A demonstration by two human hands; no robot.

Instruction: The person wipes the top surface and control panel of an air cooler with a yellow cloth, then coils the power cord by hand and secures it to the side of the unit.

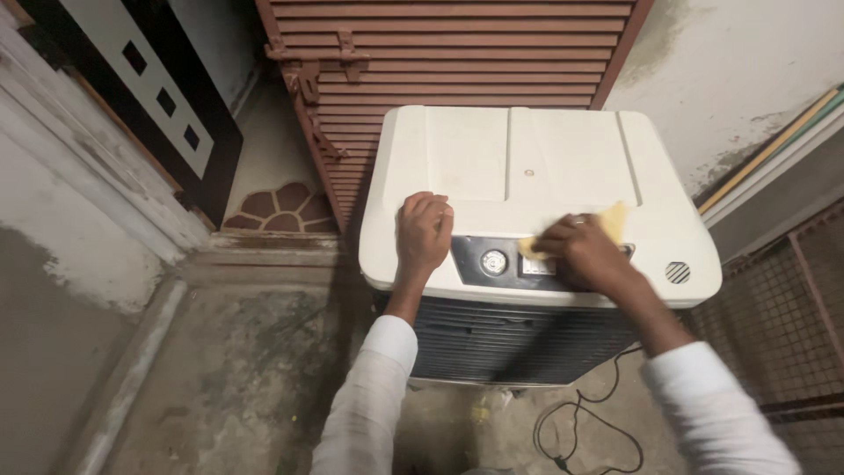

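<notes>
Both hands on the cooler (527,167) edge — right hand (580,251) presses yellow cloth (613,220).

The left hand (423,233) rests flat on the white cooler (527,167) top; the right hand (582,253) presses a yellow cloth (612,222) (partly hidden) by the dial (494,261).

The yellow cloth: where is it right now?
In the head view, the yellow cloth lies under the right hand on the white cooler, right of the round dial.
</notes>
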